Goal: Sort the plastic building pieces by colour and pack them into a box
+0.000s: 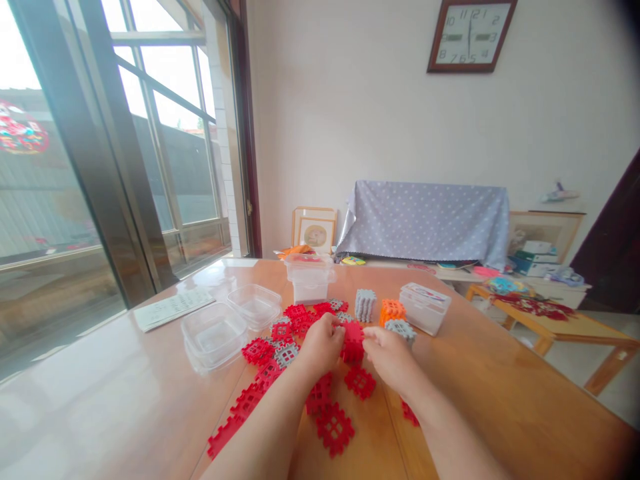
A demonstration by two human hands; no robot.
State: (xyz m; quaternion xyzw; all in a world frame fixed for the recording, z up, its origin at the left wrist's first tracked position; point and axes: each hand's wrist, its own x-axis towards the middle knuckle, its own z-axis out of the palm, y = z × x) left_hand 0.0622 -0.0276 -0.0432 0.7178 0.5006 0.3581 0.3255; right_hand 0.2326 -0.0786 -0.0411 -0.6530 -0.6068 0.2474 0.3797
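A stack of red plastic interlocking tiles (pixel 353 343) stands in front of me on the table, between my two hands. My left hand (pixel 324 341) is closed against its left side, with the fingertips partly hidden. On the other side, my right hand (pixel 389 351) pinches the stack's right edge. Loose red window-patterned tiles (pixel 335 429) lie nearer to me, and more spread out to the left, mixed with grey tiles (pixel 287 355). Behind my right hand are an orange tile stack (pixel 393 311), a grey tile stack (pixel 365 305) and another grey pile (pixel 401 330).
Clear plastic containers (pixel 213 337) sit left of the tiles. A clear tub (pixel 310 288) stands at the back, and a lidded clear box (pixel 425 308) at the right. A paper booklet (pixel 173 308) lies at the far left. A wooden bench (pixel 560 320) is beyond the table's right edge.
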